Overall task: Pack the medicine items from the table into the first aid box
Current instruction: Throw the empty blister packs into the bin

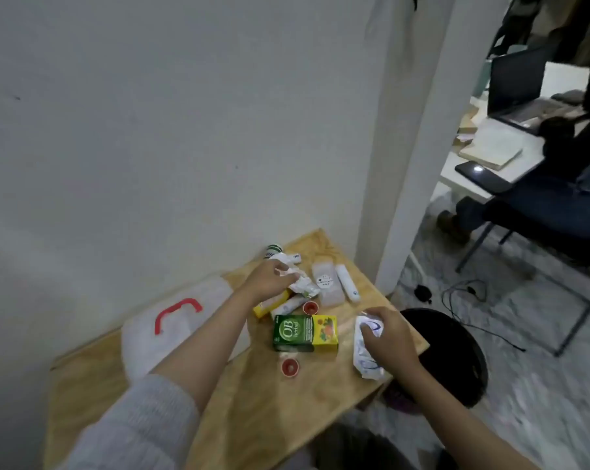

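The white first aid box (158, 329) with a red handle lies shut at the left of the wooden table (252, 401). My left hand (269, 278) grips a crumpled white packet (302, 284) above a yellow box (269, 305) and a white tube (288, 305). My right hand (386, 337) holds a white sachet with blue print (366, 354) near the table's right edge. Between my hands lies a green and yellow OB Herbal box (305, 333), with two small red-capped pots (309, 307) (290, 368) near it.
At the back of the table are a white bottle with a green cap (275, 251), a clear plastic case (327, 283) and a white stick-shaped item (347, 283). A black bin (456, 354) stands right of the table. A seated person (557, 198) is at a desk far right.
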Tool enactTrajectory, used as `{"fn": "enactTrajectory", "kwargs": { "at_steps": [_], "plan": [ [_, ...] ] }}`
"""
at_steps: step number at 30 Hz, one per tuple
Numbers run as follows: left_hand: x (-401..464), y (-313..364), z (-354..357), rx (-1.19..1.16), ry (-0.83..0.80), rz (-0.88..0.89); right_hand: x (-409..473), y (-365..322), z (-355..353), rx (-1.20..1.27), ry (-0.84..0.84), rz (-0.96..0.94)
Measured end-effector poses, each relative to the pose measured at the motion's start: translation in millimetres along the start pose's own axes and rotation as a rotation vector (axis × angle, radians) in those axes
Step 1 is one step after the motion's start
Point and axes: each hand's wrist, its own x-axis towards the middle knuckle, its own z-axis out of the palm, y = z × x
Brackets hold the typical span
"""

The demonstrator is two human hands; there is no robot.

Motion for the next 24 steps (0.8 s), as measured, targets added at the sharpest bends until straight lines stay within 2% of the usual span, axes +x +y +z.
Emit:
{"fn": "enactTrajectory", "kwargs": {
  "at_steps": [6, 14, 20, 24],
  "plan": [
    [20.8, -16.4, 37.6, 0.072, 0.052, -0.189, -19.2, 39.6, 5.5, -0.182, 0.02, 0.148],
    [46.8, -24.8, 60.9, 0.037, 0.227, -0.274, -23.1, 57.3, 13.5, -0.259, -0.052, 0.246],
    [49.5, -23.7, 76.3, -0.092, 0.308, -0.254, -19.7, 65.7, 8.7, -0.191, -0.078, 0.241],
    [50.0, -11.4, 74.9, -0.095, 0.316, -0.187, -1.7, 66.5, 1.8, 0.055, -0.12, 0.255]
  ]
}}
